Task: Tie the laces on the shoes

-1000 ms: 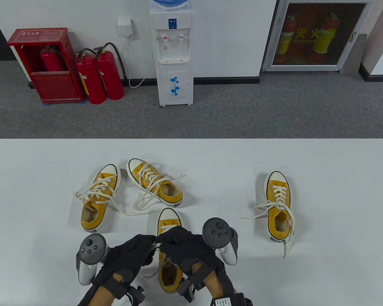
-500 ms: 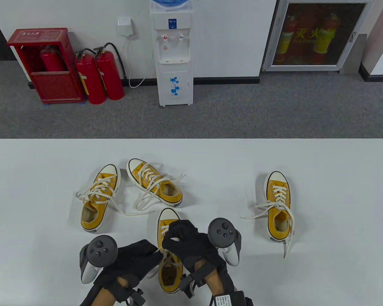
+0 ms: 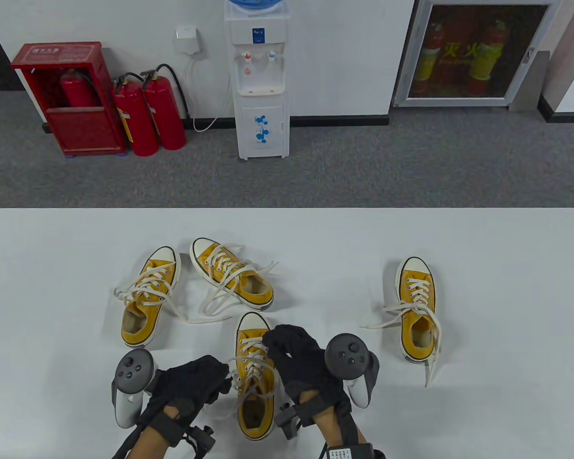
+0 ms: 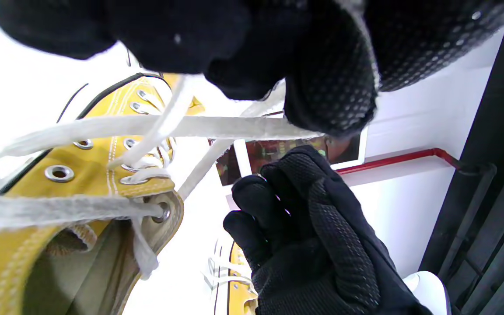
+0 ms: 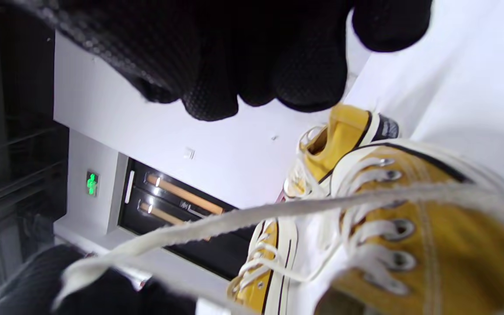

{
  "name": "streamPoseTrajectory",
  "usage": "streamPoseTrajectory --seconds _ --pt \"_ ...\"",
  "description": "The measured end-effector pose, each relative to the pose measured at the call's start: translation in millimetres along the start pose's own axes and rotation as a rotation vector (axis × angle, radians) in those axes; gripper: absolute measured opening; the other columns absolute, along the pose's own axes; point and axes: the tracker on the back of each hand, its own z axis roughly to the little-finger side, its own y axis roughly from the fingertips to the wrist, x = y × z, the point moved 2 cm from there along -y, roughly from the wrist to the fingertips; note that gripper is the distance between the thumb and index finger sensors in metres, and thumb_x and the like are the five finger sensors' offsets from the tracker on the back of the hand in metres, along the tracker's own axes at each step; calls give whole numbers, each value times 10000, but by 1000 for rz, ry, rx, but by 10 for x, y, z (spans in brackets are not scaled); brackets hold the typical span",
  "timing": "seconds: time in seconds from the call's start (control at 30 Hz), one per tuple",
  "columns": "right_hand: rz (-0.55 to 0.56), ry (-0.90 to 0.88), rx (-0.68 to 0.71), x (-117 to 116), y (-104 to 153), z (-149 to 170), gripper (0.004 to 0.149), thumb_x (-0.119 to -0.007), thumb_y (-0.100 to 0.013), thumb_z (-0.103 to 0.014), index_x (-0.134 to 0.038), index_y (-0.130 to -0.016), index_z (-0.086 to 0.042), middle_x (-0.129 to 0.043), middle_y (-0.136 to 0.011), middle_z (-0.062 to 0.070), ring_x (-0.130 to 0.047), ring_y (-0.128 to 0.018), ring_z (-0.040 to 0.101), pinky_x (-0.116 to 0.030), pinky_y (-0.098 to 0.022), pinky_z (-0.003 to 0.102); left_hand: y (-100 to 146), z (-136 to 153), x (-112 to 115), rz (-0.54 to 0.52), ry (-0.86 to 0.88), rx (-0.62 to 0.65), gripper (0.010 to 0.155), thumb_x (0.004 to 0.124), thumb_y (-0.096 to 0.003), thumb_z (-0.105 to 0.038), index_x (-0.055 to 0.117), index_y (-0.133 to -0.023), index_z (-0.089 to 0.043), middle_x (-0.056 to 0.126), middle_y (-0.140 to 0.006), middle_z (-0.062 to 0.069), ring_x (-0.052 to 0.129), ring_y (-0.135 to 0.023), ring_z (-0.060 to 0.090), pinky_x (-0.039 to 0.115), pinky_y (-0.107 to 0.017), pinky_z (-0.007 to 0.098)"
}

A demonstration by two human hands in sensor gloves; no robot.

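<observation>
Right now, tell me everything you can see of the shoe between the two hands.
The nearest yellow sneaker is low-top canvas with a white rubber toe cap, metal eyelets and off-white flat laces. It stands upright on the white table, toe pointing away, between both hands. The left hand pinches one lace end, pulled taut across the shoe; the right hand sits at its right side. No bow is formed yet.

Four yellow canvas shoes (image 3: 254, 377) with cream laces (image 3: 251, 357) and white toe caps lie on the white counter (image 3: 507, 267); both gloves are black, dotted at the fingers (image 4: 330, 87).
</observation>
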Motion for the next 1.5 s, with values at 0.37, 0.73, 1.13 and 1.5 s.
streamPoseTrajectory --seconds 0.37,0.73,1.13,1.5 --pt "-160 160 122 -428 96 -251 545 -899 -418 -367 -805 -916 -165 -596 -1044 102 -778 -828 305 -584 -642 597 -9 -19 59 37 -11 0 372 806 -482 -557 1027 -625 -294 952 -662 43 952 -366 225 841 -390 507" --pt "-108 37 76 -277 66 -193 429 -847 -447 -379 -833 -777 -105 -630 -997 97 -777 -821 310 -571 -645 604 20 -83 -47 -17 -135 33 536 750 -478 -631 962 -803 -263 888 -789 72 937 -499 264 798 -491 542" --pt "121 260 119 299 101 -379 419 -834 -429 -404 -843 -723 -106 -677 -951 101 -815 -770 309 -614 -615 580 127 -284 -278 -173 -489 82 560 725 -457 -678 944 -798 -291 858 -820 70 916 -540 269 763 -540 562" --pt "286 354 24 896 316 -143 418 -832 -430 -410 -847 -724 -114 -686 -949 98 -827 -762 306 -629 -609 571 201 -306 -562 -297 -525 32 377 856 -414 -644 908 -550 -296 855 -771 29 908 -510 243 762 -537 560"
